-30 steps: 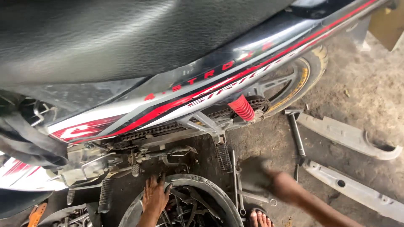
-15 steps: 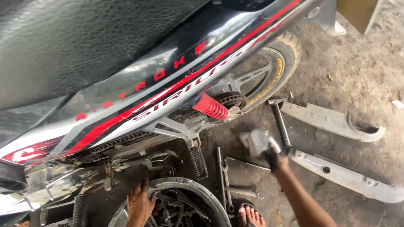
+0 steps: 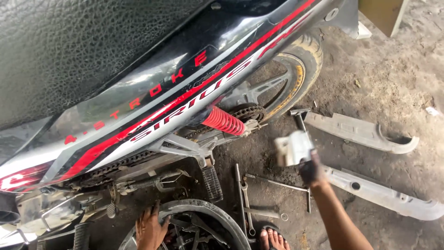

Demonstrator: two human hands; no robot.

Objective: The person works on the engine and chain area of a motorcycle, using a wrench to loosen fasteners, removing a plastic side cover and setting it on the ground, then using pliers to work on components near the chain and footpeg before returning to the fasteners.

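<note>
Bare, dusty grey dirt floor point(image 3: 393, 78), carrying two long grey plastic chain-guard halves point(image 3: 360, 132) beside the right hand and slim steel wrenches point(image 3: 245, 203) between both hands.

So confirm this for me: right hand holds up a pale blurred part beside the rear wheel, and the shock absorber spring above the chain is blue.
Not quite. The head view shows the shock absorber spring is red, not blue. The rest stands: the right hand holds up a pale blurred part beside the rear wheel.

One head camera looks steeply down from close above the motorcycle seat point(image 3: 83, 51), facing the dirt floor point(image 3: 384, 83) beside it.
</note>
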